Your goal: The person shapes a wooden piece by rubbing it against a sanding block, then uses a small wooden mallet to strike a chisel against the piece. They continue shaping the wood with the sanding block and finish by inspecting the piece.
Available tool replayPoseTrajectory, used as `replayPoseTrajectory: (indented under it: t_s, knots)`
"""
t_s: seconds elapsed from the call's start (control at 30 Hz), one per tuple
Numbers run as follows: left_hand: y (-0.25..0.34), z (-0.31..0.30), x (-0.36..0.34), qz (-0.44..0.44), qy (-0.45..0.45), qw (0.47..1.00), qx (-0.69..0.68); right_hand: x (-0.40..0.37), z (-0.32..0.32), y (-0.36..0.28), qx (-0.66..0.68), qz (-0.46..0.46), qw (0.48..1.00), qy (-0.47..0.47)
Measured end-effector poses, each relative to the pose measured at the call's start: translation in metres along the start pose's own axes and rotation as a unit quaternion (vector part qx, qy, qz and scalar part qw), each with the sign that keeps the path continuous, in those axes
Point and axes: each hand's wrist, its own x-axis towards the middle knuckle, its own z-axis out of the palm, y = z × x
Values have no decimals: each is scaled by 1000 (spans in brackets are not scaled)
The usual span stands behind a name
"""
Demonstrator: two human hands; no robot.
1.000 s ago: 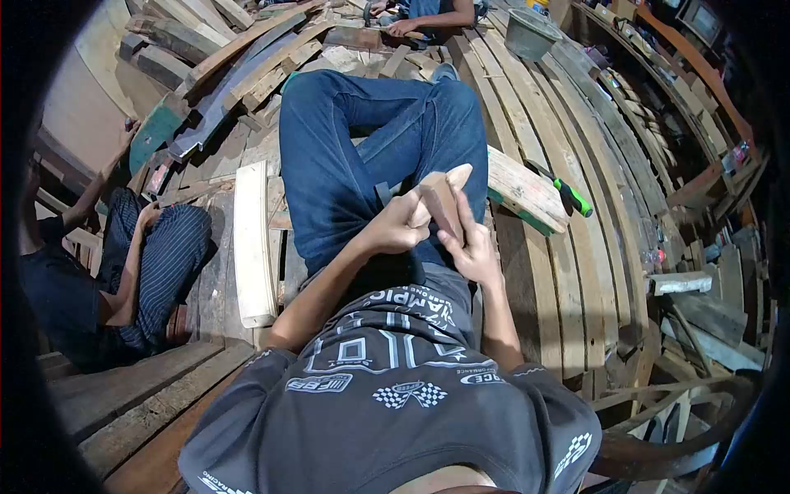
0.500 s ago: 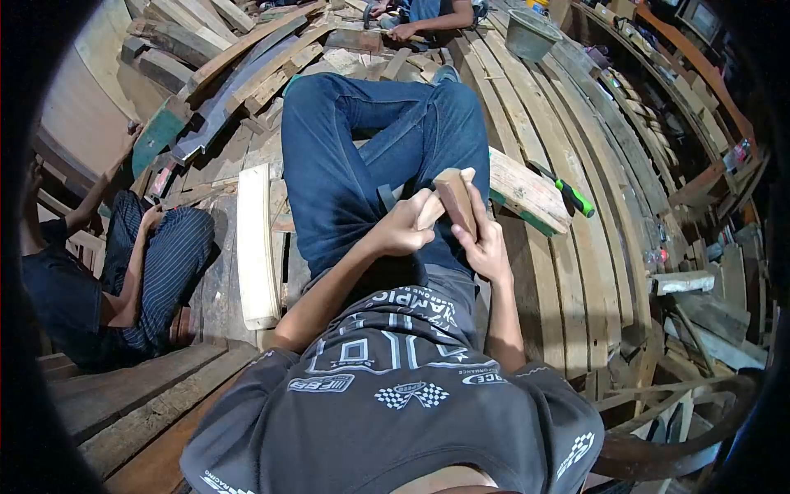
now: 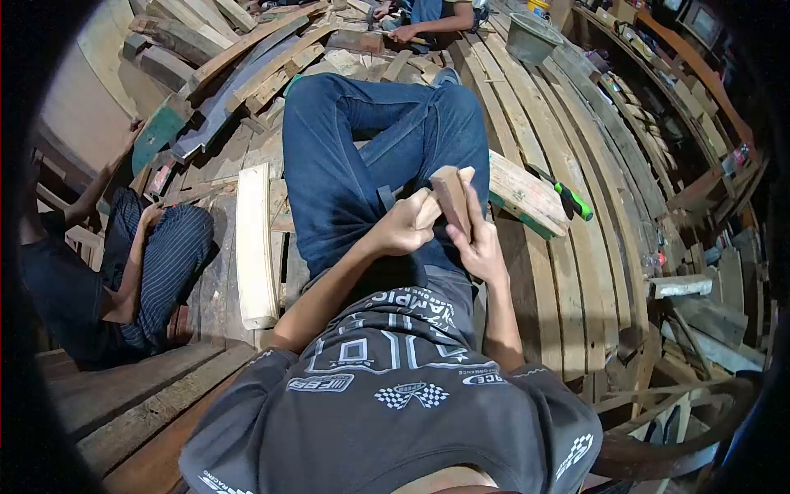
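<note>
A brown wooden block (image 3: 451, 202) is tilted upright above my lap, one flat end toward the top of the view. My right hand (image 3: 484, 251) is wrapped round its right side, thumb along the near face. My left hand (image 3: 403, 224) is closed close against the block's left side. Something pale shows at its fingers, but I cannot make out what it is. Both hands are over my jeans (image 3: 329, 165), between my bent legs.
A pale plank (image 3: 256, 247) lies left of my leg. On the right are a thick board (image 3: 527, 193) and a green-handled tool (image 3: 574, 202). A grey bucket (image 3: 531, 39) stands farther back. Another person (image 3: 160, 272) sits at left; another person's hand (image 3: 403, 34) shows at the top. Scrap wood surrounds us.
The block and both hands have shifted very slightly, with the block turned a little. My grip looks the same.
</note>
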Motion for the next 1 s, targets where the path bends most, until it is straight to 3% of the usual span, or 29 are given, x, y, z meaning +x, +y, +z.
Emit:
replayPoseTrajectory:
  t_s: [0.07,0.17,0.2,0.23,0.3,0.33,0.37,0.43,0.5,0.57,0.63,0.67,0.77,0.8,0.9,0.93,1.0]
  knots:
    - [-7,-4,1,56,-34,998,7,-2,-1,3,-14,1,997,-76]
    - [-12,2,1,41,7,997,-60,4,-6,13,-48,-3,998,-30]
    - [-12,-3,4,-27,-32,998,41,10,-9,4,7,58,998,-4]
    - [-10,-2,3,-21,-24,999,44,14,-11,-9,61,89,994,18]
    - [-7,-2,3,-6,-4,999,50,12,0,-8,-31,25,999,26]
    - [-14,1,2,31,16,999,-28,10,9,-5,-72,-18,997,14]
    - [-34,-1,2,38,-31,997,-59,6,7,-8,-77,-1,995,-56]
    - [-21,-5,1,20,-50,998,-37,7,1,-4,-117,-4,991,-62]
    - [-6,-6,4,-66,-76,994,45,15,0,6,-24,11,997,69]
    - [-9,-2,6,-93,-94,991,-1,13,-3,0,-37,53,995,73]
    - [-12,5,2,64,24,997,-21,5,-1,-2,-76,22,996,-35]
    - [-12,5,3,47,7,998,-31,1,0,5,-108,-49,991,-61]
    - [-15,2,0,-12,-44,997,-60,6,-9,8,-101,43,994,-13]
    - [-6,-1,2,-56,-61,997,7,10,-12,2,-2,126,992,5]
    - [-22,9,5,75,19,996,-42,2,0,0,-42,29,998,-36]
    - [-29,6,3,49,1,998,-45,-1,3,2,-74,-31,993,-86]
    - [-27,0,2,24,-28,999,-31,2,-1,0,-77,12,991,-106]
